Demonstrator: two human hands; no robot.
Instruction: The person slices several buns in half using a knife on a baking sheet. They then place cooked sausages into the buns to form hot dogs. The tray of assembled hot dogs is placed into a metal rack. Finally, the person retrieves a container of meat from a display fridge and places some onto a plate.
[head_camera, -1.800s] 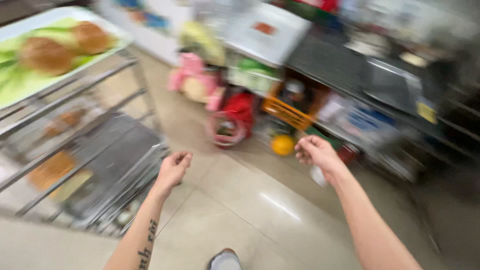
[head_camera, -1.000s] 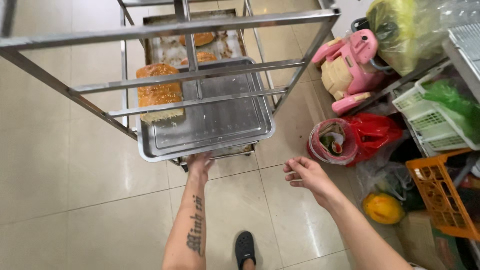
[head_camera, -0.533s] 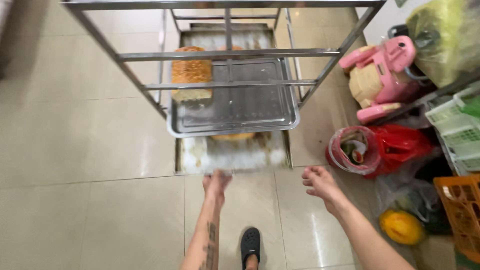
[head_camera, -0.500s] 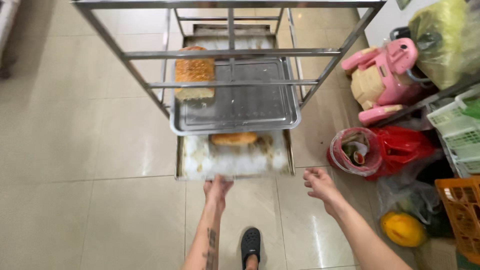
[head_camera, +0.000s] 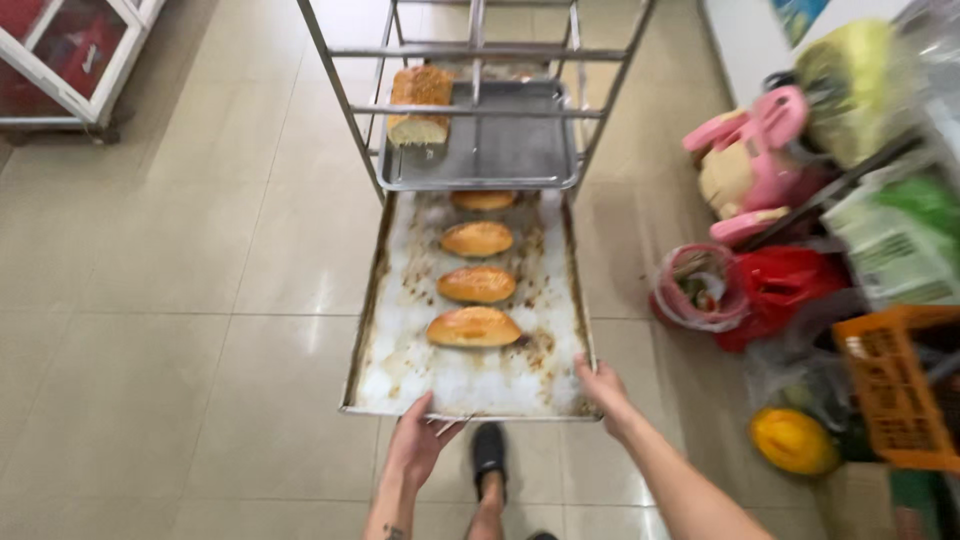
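Note:
A long stained baking tray sticks out of the bottom of a metal rack, with several golden bread rolls in a row down its middle. My left hand grips the tray's near edge at the left-centre. My right hand holds the near right corner. One level up sits a grey tray with a seeded loaf on its left side.
A red plastic bag and a pink toy lie to the right on the tiled floor, beside an orange crate and a yellow helmet. A glass-fronted cabinet stands at the top left. My shoe is under the tray.
The bottom tray has slid out towards me, baring the row of rolls. Both my hands have closed on its near edge; before, they were free above the floor.

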